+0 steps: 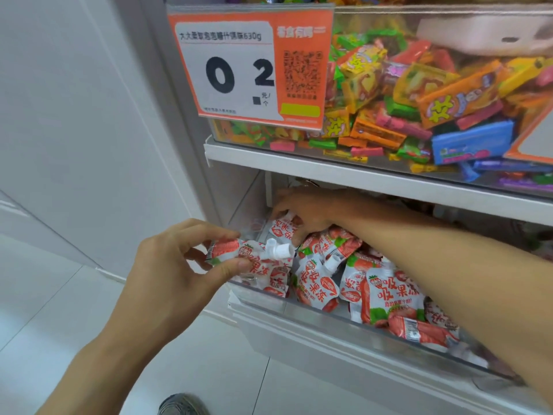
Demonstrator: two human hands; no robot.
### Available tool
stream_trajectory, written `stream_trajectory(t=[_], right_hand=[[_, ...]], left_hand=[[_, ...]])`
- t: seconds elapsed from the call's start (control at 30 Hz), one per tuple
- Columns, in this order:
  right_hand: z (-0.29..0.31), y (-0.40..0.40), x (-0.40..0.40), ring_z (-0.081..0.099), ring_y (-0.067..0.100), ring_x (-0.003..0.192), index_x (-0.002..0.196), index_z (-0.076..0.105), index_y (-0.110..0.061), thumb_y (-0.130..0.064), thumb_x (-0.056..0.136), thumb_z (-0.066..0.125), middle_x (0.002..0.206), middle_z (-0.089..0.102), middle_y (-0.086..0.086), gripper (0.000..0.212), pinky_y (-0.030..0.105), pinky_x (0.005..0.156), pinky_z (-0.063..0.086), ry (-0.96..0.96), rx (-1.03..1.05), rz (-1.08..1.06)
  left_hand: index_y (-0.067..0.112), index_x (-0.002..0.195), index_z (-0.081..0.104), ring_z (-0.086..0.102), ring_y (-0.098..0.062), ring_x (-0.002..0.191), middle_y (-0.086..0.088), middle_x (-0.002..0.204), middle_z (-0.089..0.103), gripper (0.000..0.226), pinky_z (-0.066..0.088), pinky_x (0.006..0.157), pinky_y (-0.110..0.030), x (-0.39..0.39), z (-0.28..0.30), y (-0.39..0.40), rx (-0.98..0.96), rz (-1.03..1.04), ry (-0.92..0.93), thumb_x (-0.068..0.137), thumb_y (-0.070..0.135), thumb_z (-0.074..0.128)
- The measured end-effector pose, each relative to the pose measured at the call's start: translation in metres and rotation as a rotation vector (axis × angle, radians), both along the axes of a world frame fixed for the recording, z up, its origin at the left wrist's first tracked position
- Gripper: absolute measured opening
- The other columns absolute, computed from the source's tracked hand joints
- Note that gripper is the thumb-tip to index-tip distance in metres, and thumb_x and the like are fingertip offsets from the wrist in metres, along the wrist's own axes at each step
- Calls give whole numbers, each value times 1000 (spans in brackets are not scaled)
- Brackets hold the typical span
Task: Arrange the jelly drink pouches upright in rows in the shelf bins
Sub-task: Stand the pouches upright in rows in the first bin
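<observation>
- Nearest me, left hand (176,265) pinches a jelly pouch (239,253) at the bin's (299,310) left front corner — long axis sideways, spout (278,248) pointing right.
- Right hand (302,214) sits deeper, fingers curled over rear pouches (282,227) — I judge left nearer for uprighting.
</observation>
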State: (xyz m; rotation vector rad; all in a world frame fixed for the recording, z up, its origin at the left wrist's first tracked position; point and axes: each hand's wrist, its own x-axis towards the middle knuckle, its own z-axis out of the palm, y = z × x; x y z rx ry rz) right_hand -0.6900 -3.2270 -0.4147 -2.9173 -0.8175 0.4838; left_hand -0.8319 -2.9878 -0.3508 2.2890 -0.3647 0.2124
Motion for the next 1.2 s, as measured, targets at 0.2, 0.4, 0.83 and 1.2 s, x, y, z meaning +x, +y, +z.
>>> stream_trajectory(t=[0.2,0.4,0.83,1.2], right_hand=[[2,-2,-11,55,22,92,116,57,-22,-31,71,84,108,51,-2,53,36,67,50,-134,128,-65],[17,3,-26,57,23,77,82,55,-12,-29,91,65,85,58,4,22,29,61,35,-252,239,-154],[29,5,-68,56,22,119,142,47,-23,-42,91,64,138,56,3,58,22,89,42,-76,168,-234],[30,16,-67,60,18,93,134,58,-14,-33,100,53,125,64,6,39,24,72,44,212,119,-271]], left_hand=[[45,84,70,64,-5,72,23,87,67,28,50,65,-17,-2,3,-2,2,17,7,58,53,75],[40,73,67,61,-6,63,28,78,65,23,47,57,-11,-4,5,-4,-62,156,-1,57,55,76],[24,78,54,67,-7,60,6,69,69,36,44,52,-18,-3,3,-14,-140,305,94,76,58,66],[19,90,47,58,-3,67,13,76,58,32,43,54,-21,8,5,-24,-107,300,1,85,46,63]])
